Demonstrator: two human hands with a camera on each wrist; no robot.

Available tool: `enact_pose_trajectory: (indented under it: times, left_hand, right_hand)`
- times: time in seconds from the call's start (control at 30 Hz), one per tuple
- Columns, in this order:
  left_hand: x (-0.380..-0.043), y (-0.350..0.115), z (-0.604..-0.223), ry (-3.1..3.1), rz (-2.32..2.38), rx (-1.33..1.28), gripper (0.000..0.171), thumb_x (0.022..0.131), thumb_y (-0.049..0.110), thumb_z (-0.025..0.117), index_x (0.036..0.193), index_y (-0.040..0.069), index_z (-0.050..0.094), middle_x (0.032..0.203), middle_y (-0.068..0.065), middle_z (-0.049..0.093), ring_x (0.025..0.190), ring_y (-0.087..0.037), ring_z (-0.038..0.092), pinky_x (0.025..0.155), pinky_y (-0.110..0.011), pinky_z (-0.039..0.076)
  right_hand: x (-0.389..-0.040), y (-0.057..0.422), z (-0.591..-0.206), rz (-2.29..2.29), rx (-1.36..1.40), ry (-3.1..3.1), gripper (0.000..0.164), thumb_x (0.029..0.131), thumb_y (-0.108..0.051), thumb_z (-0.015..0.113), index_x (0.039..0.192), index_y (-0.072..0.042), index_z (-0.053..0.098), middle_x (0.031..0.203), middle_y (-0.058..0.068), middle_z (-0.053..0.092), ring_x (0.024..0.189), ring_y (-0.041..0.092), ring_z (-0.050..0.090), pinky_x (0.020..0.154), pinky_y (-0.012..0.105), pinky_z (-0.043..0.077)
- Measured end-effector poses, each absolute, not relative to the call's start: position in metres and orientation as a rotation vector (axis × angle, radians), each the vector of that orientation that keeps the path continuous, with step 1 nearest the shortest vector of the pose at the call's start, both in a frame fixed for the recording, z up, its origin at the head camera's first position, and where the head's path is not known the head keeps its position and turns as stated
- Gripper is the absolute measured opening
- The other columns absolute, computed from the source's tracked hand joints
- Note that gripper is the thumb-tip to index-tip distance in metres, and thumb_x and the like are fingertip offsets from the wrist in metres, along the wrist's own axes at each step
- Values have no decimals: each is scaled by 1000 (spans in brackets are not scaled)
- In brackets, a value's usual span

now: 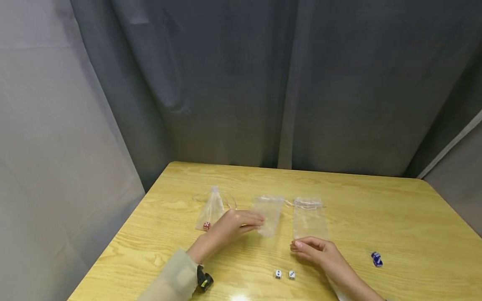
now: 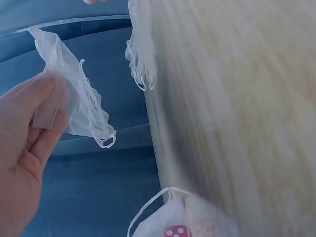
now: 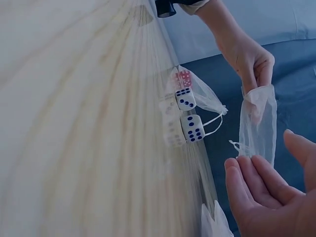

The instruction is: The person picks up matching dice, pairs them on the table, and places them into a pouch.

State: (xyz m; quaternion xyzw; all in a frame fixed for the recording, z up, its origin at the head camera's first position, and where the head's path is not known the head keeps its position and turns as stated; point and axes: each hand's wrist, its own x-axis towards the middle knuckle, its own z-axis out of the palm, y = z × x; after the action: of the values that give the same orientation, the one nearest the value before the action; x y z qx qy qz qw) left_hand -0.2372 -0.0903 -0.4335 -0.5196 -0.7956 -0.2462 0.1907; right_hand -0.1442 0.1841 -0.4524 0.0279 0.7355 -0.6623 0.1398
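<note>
The left hand has its fingers pinching one sheer organza drawstring bag between thumb and fingertips; in the wrist views this bag is lifted off the desk, limp, with its drawstring at the end away from the grip. The right hand has its fingers released: the right wrist view shows the thumb apart from the others and nothing between them. It is just beside the lower edge of the flat organza bag; whether it touches this edge, I cannot tell.

At the left stands the peaked organza bag, with a red die at its bottom. Two white dice with blue pips lie near the person, and some blue dice lie well to the right.

As I judge, the thin cloth could slide from the fingertips, because only a small part is pinched. The drawstring at the flat bag's left corner comes near the lifted bag and could catch on it. The left forearm is close to the peaked bag, so a low backward movement could drag it. Similarly, a careless right wrist could knock the white dice.
</note>
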Motion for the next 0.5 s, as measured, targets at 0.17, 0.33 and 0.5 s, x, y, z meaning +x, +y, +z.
enact_pose_trajectory:
  times: [0.17,0.33,0.5]
  left_hand:
    - [-231,-91,-435,-2163,-628,-1453,20,88,14,71,108,14,77,113,-1,75,106,-11,71,96,-17,53]
    - [-222,-92,-434,-2085,-543,-1474,21,88,15,71,108,15,77,114,0,74,107,-9,70,97,-16,52]
    - [-212,-92,-434,-2070,-488,-1484,21,89,17,69,108,18,76,115,4,74,110,-6,69,98,-12,49]
  right_hand:
    - [-150,182,-452,-1937,91,2072,60,98,-38,59,132,10,52,133,23,60,117,22,66,98,29,55]
    - [-157,178,-450,-1983,74,2048,65,101,-39,54,139,13,42,143,27,50,123,21,61,100,27,53]
    - [-164,170,-448,-2088,128,1992,68,100,-38,55,142,12,38,146,27,46,124,20,61,101,27,52]
